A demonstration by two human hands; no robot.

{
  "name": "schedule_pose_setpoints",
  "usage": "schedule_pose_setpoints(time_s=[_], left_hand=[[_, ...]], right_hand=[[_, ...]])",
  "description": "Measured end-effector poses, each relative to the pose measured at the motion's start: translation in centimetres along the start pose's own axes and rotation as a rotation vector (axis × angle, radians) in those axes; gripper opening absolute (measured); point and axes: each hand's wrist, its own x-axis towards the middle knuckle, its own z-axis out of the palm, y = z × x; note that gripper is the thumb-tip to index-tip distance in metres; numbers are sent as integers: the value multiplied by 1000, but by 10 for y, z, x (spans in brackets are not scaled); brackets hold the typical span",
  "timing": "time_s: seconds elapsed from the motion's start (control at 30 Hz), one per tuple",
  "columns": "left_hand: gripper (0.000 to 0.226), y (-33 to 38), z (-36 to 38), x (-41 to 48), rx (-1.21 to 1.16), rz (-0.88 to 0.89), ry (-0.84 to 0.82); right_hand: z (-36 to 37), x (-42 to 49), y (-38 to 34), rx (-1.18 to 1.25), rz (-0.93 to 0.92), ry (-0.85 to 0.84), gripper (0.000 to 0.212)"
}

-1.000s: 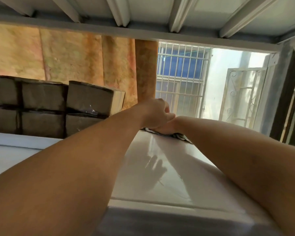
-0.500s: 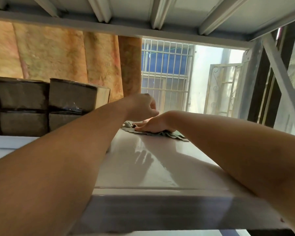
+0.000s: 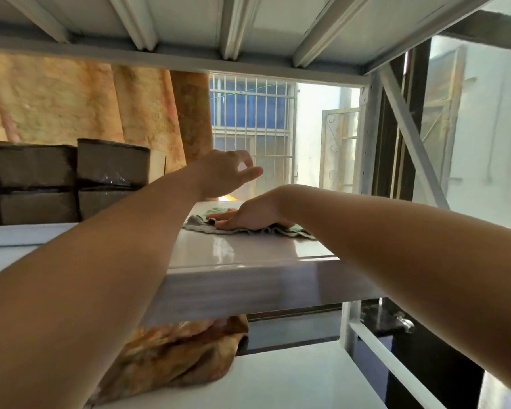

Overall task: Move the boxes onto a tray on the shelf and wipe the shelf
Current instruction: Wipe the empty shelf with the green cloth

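right hand (image 3: 248, 216) lies flat, fingers straight, pressing the green rag (image 3: 198, 226) onto the glossy shelf (image 3: 248, 252) at 12 o'clock, so it's wiping time. left hand (image 3: 224, 172) hovers above it, loosely curled, holding nothing. cardboard boxes (image 3: 71, 172) sit stacked at 9 o'clock on the white tray (image 3: 9, 234), out of the rag's way

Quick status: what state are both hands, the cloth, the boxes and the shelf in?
left hand: raised, loosely curled, holding nothing.
right hand: flat, pressing the cloth.
cloth: crumpled on the shelf under the right hand.
boxes: stacked two high, back left.
shelf: glossy, bare near its front edge.
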Motion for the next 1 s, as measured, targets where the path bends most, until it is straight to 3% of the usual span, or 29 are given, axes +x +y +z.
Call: schedule_pose_setpoints(time_s=[0.27, 0.43, 0.73, 1.0], left_hand=[[25, 29, 3, -15, 105, 137, 8], [22, 37, 9, -35, 108, 81, -62], [19, 37, 2, -49, -151, -174, 20], [23, 88, 24, -24, -36, -226, 7]], right_hand=[[16, -32, -10, -42, -63, 67, 53], [25, -46, -14, -32, -80, 117, 53], [32, -76, -2, 59, -223, 61, 50], [33, -80, 25, 150, -181, 170, 47]])
